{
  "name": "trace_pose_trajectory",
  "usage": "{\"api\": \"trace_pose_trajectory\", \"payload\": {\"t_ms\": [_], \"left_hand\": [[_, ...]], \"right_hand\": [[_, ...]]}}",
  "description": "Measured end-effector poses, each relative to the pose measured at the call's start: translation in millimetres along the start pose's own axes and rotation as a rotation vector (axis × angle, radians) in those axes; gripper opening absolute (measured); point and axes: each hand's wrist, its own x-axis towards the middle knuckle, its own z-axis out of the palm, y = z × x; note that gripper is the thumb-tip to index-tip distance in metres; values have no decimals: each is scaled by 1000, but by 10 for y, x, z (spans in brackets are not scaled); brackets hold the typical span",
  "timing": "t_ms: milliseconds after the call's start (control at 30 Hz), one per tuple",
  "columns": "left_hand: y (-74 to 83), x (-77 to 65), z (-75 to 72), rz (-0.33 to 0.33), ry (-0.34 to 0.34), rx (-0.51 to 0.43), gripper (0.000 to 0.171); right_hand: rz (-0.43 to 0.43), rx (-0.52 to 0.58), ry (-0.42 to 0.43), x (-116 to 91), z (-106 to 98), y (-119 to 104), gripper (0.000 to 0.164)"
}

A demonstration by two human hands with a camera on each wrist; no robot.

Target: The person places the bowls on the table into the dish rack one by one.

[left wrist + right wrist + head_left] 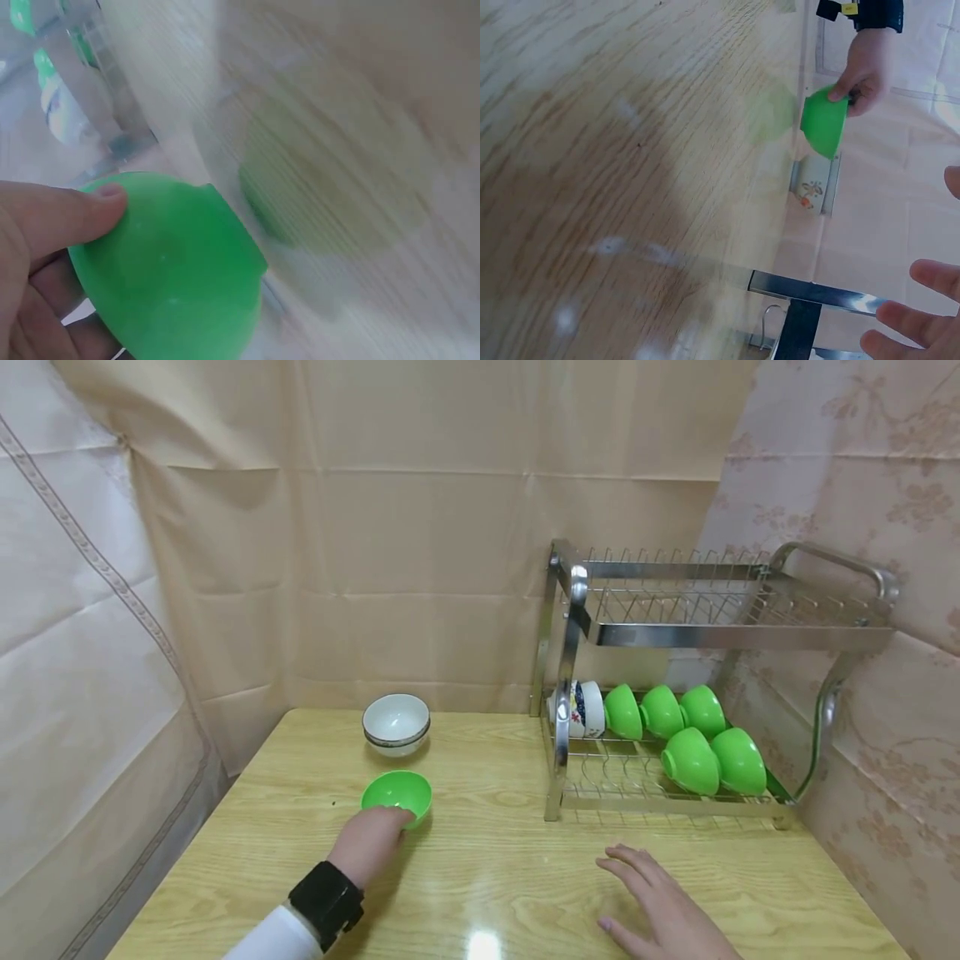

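My left hand [375, 839] pinches the near rim of a green bowl [392, 788] over the left part of the table. In the left wrist view the thumb presses on the outer wall of this bowl [172, 262], while the other fingers go behind its rim. A gap shows between the bowl's foot and the tabletop in that view. My right hand [660, 906] hovers over the right front of the table, fingers spread, holding nothing. Its fingertips [919, 322] show at the edge of the right wrist view.
Two stacked white bowls [396, 723] stand behind the green one. On the right is a two-tier metal dish rack [562, 693]; its lower tier holds several green bowls [690, 762] and white patterned bowls [587, 709]. Curtains [420, 535] hang behind the wooden table [480, 860].
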Motion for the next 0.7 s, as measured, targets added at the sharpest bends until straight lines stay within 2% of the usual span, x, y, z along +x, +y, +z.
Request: {"api": "trace_pose_trajectory", "payload": {"t_ms": [100, 200, 333, 433, 533, 600, 700], "left_hand": [[136, 15, -7, 68, 1, 2, 20], [312, 3, -25, 223, 21, 33, 19], [626, -29, -56, 443, 32, 75, 15], [865, -52, -91, 581, 52, 90, 14], [1061, -91, -115, 721, 95, 129, 16], [1171, -115, -124, 792, 98, 141, 18], [1307, -151, -143, 865, 93, 142, 15]], "right_hand": [[-2, 12, -6, 7, -3, -18, 65], [-37, 10, 1, 24, -7, -44, 65], [-124, -1, 18, 48, -33, -85, 64], [-228, -6, 58, 68, -35, -104, 62], [-368, -9, 105, 96, -10, -107, 47], [-468, 8, 116, 119, 4, -121, 42], [-606, 15, 106, 141, 24, -145, 42]]}}
